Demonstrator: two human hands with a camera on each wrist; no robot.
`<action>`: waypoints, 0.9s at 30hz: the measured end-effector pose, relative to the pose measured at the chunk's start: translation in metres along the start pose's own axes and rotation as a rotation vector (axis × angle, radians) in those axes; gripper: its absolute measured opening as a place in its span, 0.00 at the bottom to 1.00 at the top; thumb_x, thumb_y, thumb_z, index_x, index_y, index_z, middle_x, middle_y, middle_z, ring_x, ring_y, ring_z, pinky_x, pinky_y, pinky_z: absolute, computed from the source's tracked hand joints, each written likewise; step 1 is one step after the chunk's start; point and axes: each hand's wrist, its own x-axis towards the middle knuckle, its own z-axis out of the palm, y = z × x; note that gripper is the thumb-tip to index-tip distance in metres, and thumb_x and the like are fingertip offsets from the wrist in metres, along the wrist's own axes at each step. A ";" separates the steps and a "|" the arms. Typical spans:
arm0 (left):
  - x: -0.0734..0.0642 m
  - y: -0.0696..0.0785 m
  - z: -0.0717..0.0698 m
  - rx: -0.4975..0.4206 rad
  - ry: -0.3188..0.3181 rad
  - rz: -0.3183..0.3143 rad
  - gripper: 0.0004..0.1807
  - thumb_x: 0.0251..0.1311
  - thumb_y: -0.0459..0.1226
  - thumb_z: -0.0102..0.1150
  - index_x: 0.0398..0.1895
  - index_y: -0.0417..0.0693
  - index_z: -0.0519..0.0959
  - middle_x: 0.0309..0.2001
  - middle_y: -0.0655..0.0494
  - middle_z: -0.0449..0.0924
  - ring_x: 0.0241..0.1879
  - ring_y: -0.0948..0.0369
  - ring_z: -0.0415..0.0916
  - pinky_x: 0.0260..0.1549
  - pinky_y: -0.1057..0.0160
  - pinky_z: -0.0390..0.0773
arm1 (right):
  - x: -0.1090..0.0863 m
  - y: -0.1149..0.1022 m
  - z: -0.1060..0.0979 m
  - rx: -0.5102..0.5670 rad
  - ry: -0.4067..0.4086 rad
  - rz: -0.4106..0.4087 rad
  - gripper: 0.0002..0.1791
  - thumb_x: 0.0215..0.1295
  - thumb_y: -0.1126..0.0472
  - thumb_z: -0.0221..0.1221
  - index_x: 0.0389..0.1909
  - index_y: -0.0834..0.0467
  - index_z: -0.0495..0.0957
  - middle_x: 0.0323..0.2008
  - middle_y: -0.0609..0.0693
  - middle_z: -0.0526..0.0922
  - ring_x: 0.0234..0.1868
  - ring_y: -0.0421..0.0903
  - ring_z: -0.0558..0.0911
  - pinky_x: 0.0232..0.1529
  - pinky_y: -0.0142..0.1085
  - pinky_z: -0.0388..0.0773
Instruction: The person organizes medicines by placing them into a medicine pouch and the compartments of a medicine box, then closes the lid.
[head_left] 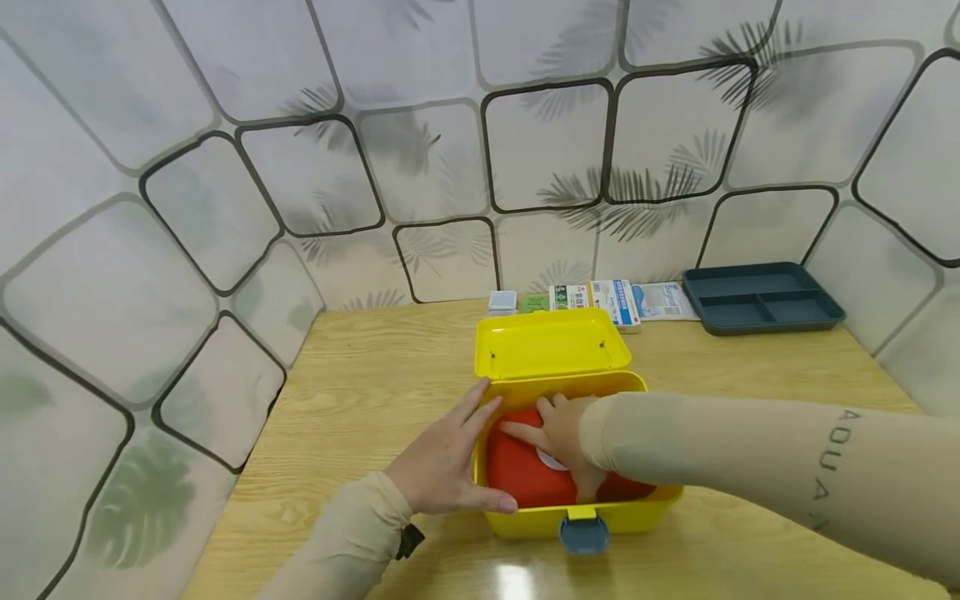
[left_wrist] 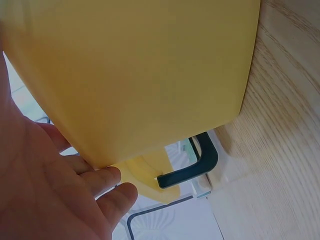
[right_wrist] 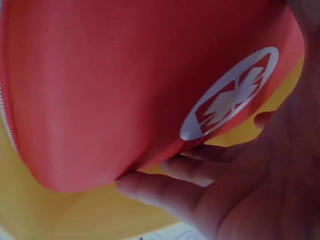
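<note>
A red zippered pouch [head_left: 525, 467] with a white round emblem [right_wrist: 230, 95] lies inside an open yellow box [head_left: 517, 523]. My right hand [head_left: 566, 433] is on top of the pouch, its fingers spread; the right wrist view has the fingertips at the pouch's edge, beside the yellow inner wall. At the box's left side is my left hand [head_left: 442, 458], fingers extended along the rim and thumb by the near left corner. In the left wrist view those fingers touch the rim of the yellow side wall [left_wrist: 150, 75].
The box's yellow lid [head_left: 551, 346] is tipped back behind it. A blue-grey latch [head_left: 585, 535] hangs at the front, and a dark handle [left_wrist: 207, 157] sticks out beyond the wall. Along the back stand small medicine boxes [head_left: 615, 302], a white packet [head_left: 663, 302] and a dark divided tray [head_left: 765, 298].
</note>
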 end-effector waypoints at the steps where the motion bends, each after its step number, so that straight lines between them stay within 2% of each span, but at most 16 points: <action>1: 0.000 0.000 0.000 -0.002 0.001 0.000 0.64 0.41 0.71 0.62 0.76 0.45 0.49 0.77 0.50 0.35 0.72 0.52 0.49 0.64 0.52 0.63 | 0.002 -0.002 0.000 -0.012 -0.014 0.011 0.67 0.34 0.31 0.72 0.73 0.27 0.39 0.62 0.56 0.64 0.53 0.51 0.70 0.50 0.53 0.77; 7: 0.000 0.001 0.000 0.015 0.015 0.007 0.64 0.41 0.71 0.62 0.75 0.44 0.50 0.77 0.49 0.36 0.72 0.51 0.50 0.64 0.52 0.63 | 0.014 -0.011 0.004 -0.054 -0.060 0.039 0.65 0.39 0.38 0.74 0.72 0.25 0.38 0.61 0.55 0.66 0.51 0.52 0.72 0.52 0.59 0.74; 12: -0.001 0.000 -0.001 0.023 0.015 0.014 0.64 0.42 0.70 0.63 0.75 0.44 0.50 0.77 0.49 0.36 0.72 0.51 0.49 0.65 0.52 0.62 | 0.018 -0.013 0.011 -0.084 -0.050 0.045 0.64 0.41 0.40 0.73 0.73 0.25 0.38 0.58 0.55 0.68 0.47 0.50 0.72 0.51 0.52 0.78; 17: -0.001 0.000 -0.002 0.026 0.010 0.020 0.63 0.42 0.69 0.64 0.75 0.44 0.50 0.77 0.48 0.36 0.73 0.51 0.48 0.66 0.51 0.60 | 0.015 -0.010 0.014 -0.113 -0.034 0.026 0.63 0.41 0.32 0.69 0.73 0.27 0.36 0.59 0.55 0.68 0.46 0.49 0.73 0.49 0.47 0.80; 21: -0.001 -0.001 -0.002 0.028 0.011 0.021 0.63 0.42 0.68 0.64 0.75 0.44 0.50 0.77 0.48 0.36 0.73 0.50 0.48 0.67 0.49 0.58 | 0.012 -0.005 0.012 -0.132 -0.032 0.019 0.60 0.41 0.24 0.63 0.73 0.26 0.38 0.57 0.53 0.70 0.40 0.48 0.74 0.48 0.43 0.80; 27: -0.001 -0.001 -0.001 0.018 0.010 0.015 0.62 0.43 0.68 0.65 0.75 0.44 0.50 0.77 0.49 0.36 0.73 0.51 0.47 0.67 0.50 0.58 | 0.012 -0.004 0.011 -0.079 -0.011 0.016 0.58 0.41 0.26 0.65 0.73 0.27 0.43 0.55 0.53 0.71 0.41 0.47 0.72 0.53 0.43 0.77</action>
